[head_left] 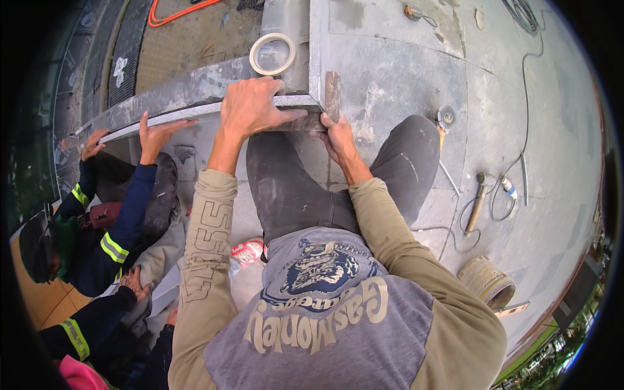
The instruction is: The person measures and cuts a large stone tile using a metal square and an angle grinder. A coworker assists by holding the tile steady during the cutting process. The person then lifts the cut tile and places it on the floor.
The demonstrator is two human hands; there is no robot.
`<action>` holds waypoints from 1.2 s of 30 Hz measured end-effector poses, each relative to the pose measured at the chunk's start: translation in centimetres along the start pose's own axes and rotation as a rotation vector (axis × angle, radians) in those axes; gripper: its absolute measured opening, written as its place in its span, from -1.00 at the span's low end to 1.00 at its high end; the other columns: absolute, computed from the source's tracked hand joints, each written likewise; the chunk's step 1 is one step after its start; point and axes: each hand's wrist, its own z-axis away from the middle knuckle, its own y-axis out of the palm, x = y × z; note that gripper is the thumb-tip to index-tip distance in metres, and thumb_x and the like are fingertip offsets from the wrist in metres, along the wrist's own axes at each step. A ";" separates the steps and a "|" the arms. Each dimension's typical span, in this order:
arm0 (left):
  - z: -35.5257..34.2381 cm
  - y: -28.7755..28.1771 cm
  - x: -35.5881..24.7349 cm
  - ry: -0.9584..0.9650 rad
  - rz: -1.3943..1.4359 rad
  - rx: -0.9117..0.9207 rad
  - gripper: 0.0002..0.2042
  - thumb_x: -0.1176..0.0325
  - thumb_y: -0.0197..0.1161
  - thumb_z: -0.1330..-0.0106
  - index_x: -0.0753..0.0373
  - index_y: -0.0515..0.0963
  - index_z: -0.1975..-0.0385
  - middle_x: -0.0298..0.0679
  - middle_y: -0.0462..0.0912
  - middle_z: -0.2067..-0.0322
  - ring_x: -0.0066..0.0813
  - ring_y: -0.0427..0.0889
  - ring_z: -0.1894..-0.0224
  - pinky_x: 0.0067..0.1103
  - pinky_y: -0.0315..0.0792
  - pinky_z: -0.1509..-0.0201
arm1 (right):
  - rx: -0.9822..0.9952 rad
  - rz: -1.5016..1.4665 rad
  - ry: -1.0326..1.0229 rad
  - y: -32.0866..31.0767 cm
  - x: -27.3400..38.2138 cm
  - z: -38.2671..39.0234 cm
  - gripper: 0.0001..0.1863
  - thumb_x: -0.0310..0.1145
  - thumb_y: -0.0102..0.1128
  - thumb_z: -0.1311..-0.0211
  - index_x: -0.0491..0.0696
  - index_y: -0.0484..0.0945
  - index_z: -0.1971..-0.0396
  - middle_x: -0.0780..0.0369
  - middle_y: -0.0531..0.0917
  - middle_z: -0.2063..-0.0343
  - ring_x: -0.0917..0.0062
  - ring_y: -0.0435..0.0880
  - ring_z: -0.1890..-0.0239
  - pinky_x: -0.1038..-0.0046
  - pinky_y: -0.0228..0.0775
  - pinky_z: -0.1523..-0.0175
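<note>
A long stone slab (175,104) with a pale speckled edge runs across the top and turns a corner. My left hand (250,107) grips over its edge, fingers curled on top, thumb along the front. A roll of pale tape (287,55) lies just beyond those fingers. A dark strip (298,122) sits under the pale edge at the corner. My right hand (335,140) holds this strip's right end, below an upright brownish block (332,88). Some of my right fingers are hidden behind the strip.
Co-workers in reflective dark sleeves (114,247) crouch at left, hands (153,136) on the slab. On the right lie an angle grinder (446,119), a hammer (474,205), a plug with cable (510,188) and a bucket (484,283). An orange hose (175,17) lies at top left.
</note>
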 end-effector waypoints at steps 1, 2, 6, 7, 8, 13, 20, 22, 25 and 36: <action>0.1 0.1 0.1 -0.001 0.005 -0.012 -0.43 -0.27 0.63 -0.01 0.20 0.69 0.47 -0.14 0.73 0.48 -0.05 0.76 0.40 -0.21 0.56 0.34 | -0.008 0.011 -0.014 0.3 0.0 0.1 -0.73 -0.44 0.05 -0.66 -0.10 0.43 -0.24 0.18 0.69 -0.04 0.41 0.77 0.06 0.24 0.76 0.11; 0.3 0.3 0.1 -0.003 0.009 -0.024 -0.41 -0.30 0.61 -0.01 0.20 0.69 0.47 -0.13 0.74 0.49 -0.04 0.77 0.40 -0.20 0.56 0.35 | -0.016 0.021 -0.029 0.6 0.0 0.3 -0.75 -0.46 0.02 -0.65 -0.10 0.43 -0.21 0.16 0.69 -0.02 0.40 0.77 0.07 0.24 0.75 0.12; 0.0 0.4 -0.1 0.000 0.030 -0.048 -0.40 -0.31 0.60 -0.01 0.21 0.70 0.48 -0.11 0.74 0.50 -0.02 0.78 0.40 -0.19 0.57 0.36 | 0.023 -0.172 0.044 -1.5 -0.4 -1.6 -0.65 -0.54 -0.11 -0.56 -0.09 0.32 -0.27 0.06 0.64 -0.01 0.28 0.78 0.10 0.20 0.77 0.18; 0.2 0.4 -0.1 -0.009 0.017 -0.032 -0.41 -0.29 0.61 -0.01 0.21 0.70 0.46 -0.12 0.74 0.50 -0.02 0.77 0.40 -0.20 0.56 0.34 | 0.011 -0.126 0.023 -1.2 -0.2 -1.5 -0.60 -0.55 -0.14 -0.56 -0.09 0.28 -0.33 0.02 0.64 -0.04 0.24 0.78 0.06 0.20 0.78 0.18; 0.1 0.2 -0.1 -0.017 0.005 -0.015 -0.42 -0.28 0.62 -0.01 0.21 0.71 0.45 -0.13 0.74 0.49 -0.03 0.76 0.40 -0.20 0.55 0.33 | -0.001 -0.080 0.003 -1.0 0.0 -1.3 -0.55 -0.56 -0.18 -0.56 -0.08 0.24 -0.38 -0.02 0.63 -0.07 0.21 0.79 0.03 0.19 0.80 0.17; 0.0 0.3 0.0 -0.016 -0.001 -0.025 -0.42 -0.30 0.60 -0.02 0.19 0.74 0.40 -0.13 0.76 0.49 -0.03 0.77 0.38 -0.21 0.58 0.30 | 0.063 -0.009 0.018 -1.0 1.3 -1.0 -0.50 -0.52 -0.12 -0.63 -0.03 0.14 -0.47 0.00 0.59 -0.15 0.20 0.80 -0.02 0.11 0.86 0.09; 0.1 0.1 0.6 -0.041 0.204 -0.001 -0.41 -0.32 0.56 -0.09 0.21 0.77 0.42 -0.20 0.75 0.53 -0.19 0.74 0.44 -0.31 0.56 0.29 | 0.034 0.124 0.003 -0.2 1.6 -0.2 -0.43 -0.47 -0.02 -0.65 -0.03 0.10 -0.54 0.03 0.57 -0.21 0.29 0.78 0.02 0.23 0.85 0.20; -0.5 0.0 1.4 -0.067 0.317 0.019 -0.45 -0.25 0.57 -0.13 0.23 0.77 0.47 -0.24 0.74 0.54 -0.32 0.68 0.47 -0.41 0.53 0.28 | 0.032 0.165 -0.018 -0.2 1.7 -1.0 -0.52 -0.31 -0.08 -0.71 -0.01 0.17 -0.50 0.05 0.54 -0.23 0.32 0.78 0.03 0.24 0.84 0.23; -0.4 -0.2 0.5 -0.089 0.250 0.052 -0.47 -0.23 0.60 -0.11 0.23 0.78 0.46 -0.24 0.75 0.53 -0.35 0.69 0.46 -0.42 0.54 0.28 | 0.026 0.102 -0.017 -0.7 1.4 -1.6 -0.55 -0.14 -0.19 -0.75 -0.01 0.22 -0.45 0.10 0.55 -0.18 0.33 0.77 0.06 0.24 0.82 0.29; -0.5 -0.5 0.0 -0.157 0.368 0.008 -0.40 -0.37 0.62 0.01 0.17 0.76 0.57 -0.36 0.73 0.60 -0.41 0.70 0.52 -0.44 0.56 0.33 | -0.069 0.362 -0.076 -1.3 0.9 -3.3 -0.58 -0.06 -0.19 -0.77 -0.05 0.37 -0.29 0.21 0.56 -0.02 0.52 0.61 0.12 0.42 0.55 0.15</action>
